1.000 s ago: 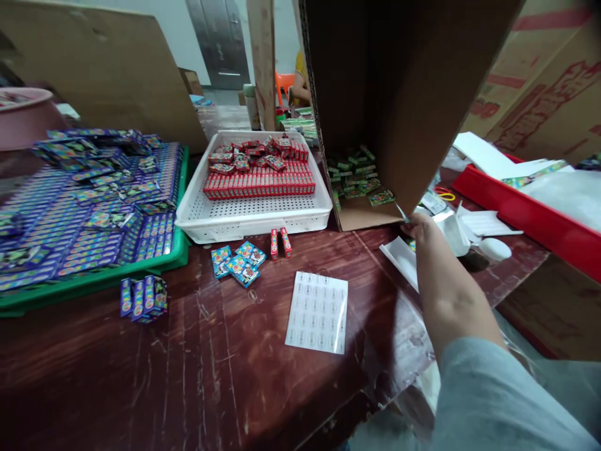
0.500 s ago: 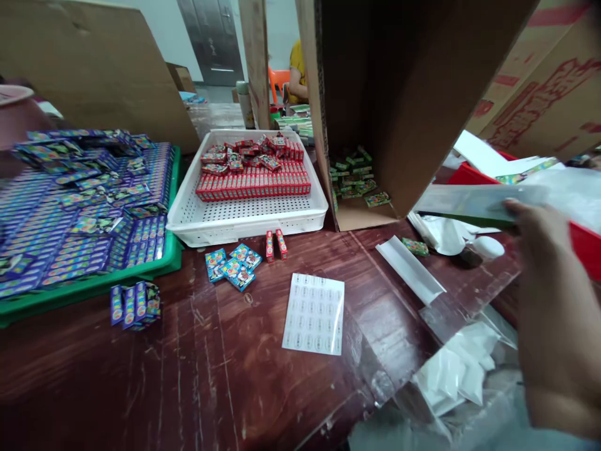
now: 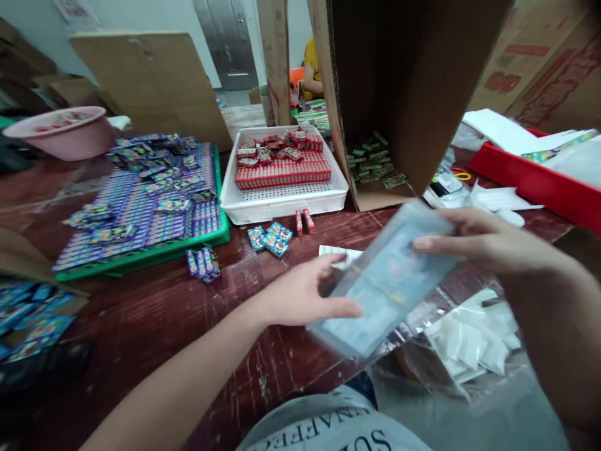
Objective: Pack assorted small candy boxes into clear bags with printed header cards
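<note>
My right hand (image 3: 462, 241) grips the upper right end of a blurred stack of translucent plastic sleeves (image 3: 375, 304), its thumb lying across the top. A yellowish band crosses the middle of the stack. My left hand (image 3: 310, 291) clasps the lower left side, thumb over the face and fingers at the edge. The stack is tilted above the table's front edge. Behind it lies a white sticker sheet (image 3: 328, 250), mostly covered. Beyond are several flat blue packets (image 3: 275, 241), two small red boxes (image 3: 304, 223) and a small group of purple boxes (image 3: 201, 264).
A green tray (image 3: 141, 260) of purple boxes stands left of a white crate (image 3: 286, 210) holding red boxes. An open carton (image 3: 417, 94) with green packets rises behind. A red bin (image 3: 539, 178) is at right, a pink basin (image 3: 70, 141) far left, a bag of white packets (image 3: 474, 341) below right.
My right hand has brought the plastic stack from the right side to the front middle. My left hand has come into view and taken hold too. The view has swung left.
</note>
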### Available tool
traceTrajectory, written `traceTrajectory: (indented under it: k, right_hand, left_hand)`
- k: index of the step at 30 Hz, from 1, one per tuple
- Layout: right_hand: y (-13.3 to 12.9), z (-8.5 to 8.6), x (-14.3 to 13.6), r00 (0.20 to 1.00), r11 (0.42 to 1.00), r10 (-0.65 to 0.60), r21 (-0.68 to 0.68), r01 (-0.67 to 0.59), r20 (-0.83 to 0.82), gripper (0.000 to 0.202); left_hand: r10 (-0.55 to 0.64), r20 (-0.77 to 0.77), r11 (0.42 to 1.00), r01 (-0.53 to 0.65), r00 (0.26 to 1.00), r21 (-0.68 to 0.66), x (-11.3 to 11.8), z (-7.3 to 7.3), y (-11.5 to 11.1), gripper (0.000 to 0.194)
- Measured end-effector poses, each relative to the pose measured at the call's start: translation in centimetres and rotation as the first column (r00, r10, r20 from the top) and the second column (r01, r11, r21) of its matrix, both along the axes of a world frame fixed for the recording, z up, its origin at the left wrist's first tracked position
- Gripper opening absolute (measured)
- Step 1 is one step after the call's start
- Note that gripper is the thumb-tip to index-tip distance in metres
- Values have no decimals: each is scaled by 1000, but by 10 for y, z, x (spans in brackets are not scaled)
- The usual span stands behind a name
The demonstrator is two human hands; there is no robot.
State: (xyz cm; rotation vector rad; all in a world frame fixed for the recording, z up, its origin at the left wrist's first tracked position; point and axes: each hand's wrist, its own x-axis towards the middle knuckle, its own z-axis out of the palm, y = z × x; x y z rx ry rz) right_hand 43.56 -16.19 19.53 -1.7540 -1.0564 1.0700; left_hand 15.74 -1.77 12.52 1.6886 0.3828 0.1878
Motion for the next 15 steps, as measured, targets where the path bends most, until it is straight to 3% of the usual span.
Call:
traceTrajectory:
  k: [2, 4, 6, 7, 9, 11, 15]
  right_hand:
    - [29, -10, -35, 983, 983, 155, 86, -164, 98, 41]
    - [47, -24, -63, 915, 936, 48, 303, -182, 402, 37]
    - [57, -38, -89, 743, 858, -102, 436, -270, 661, 33]
    - [59, -45, -102, 652, 843, -100, 413, -346, 752, 31]
    - [62, -57, -128, 499, 838, 24, 256, -483, 866, 25]
    - [63, -65, -150, 392, 827, 102, 141, -544, 914, 19]
    - [72, -67, -162, 328, 861, 23, 148, -486, 944, 28]
  left_hand:
    - [-20, -14, 995, 18, 1000, -99, 3, -7, -10, 55]
    - [140, -29, 974, -143, 990, -177, -9, -18, -14, 46]
    - [350, -50, 915, -353, 935, -194, -28, -28, -15, 45]
    - [425, -59, 883, -428, 903, -192, -38, -31, -15, 44]
    - [505, -69, 839, -508, 860, -194, -53, -35, -16, 41]
    - [541, -78, 816, -545, 837, -191, -62, -35, -19, 40]
    - [502, -100, 848, -511, 859, -142, -72, -29, -26, 45]
